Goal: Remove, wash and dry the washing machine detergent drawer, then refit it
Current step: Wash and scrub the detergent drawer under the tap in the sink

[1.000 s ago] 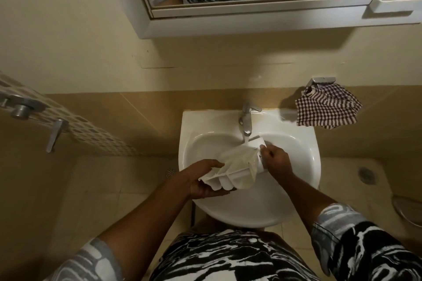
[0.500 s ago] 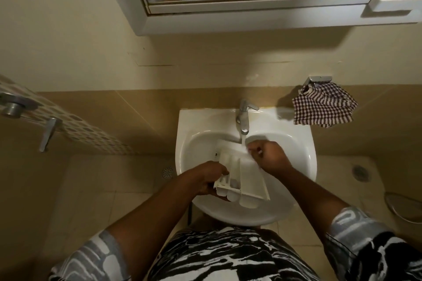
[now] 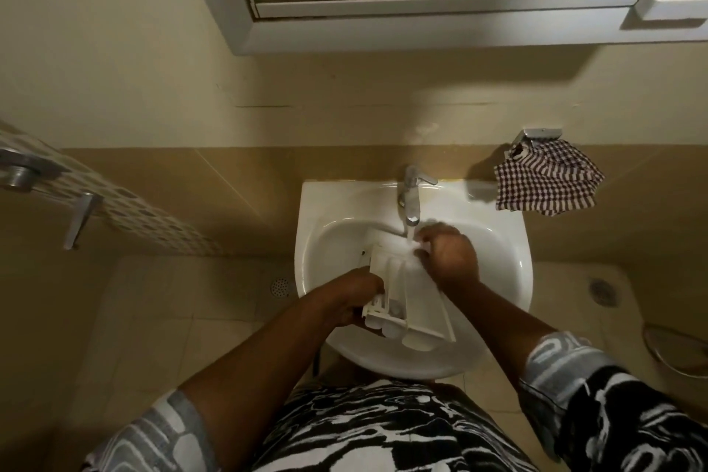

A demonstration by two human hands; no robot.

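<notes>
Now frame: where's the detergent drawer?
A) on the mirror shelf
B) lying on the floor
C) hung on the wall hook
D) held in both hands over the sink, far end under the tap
D: the left hand grips the near end of the detergent drawer, and the right hand holds its far end below the tap, above the sink.

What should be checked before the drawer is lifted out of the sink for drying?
1. Left hand grips the drawer at its near end: ok.
2. Right hand at the far end, grip blurred: cannot tell.
3. Drawer held over the sink: ok.
4. Tap water reaching the drawer: ok.
5. Compartments rinsed clean: cannot tell.
6. Checked cloth hanging beside the sink: ok.
</notes>
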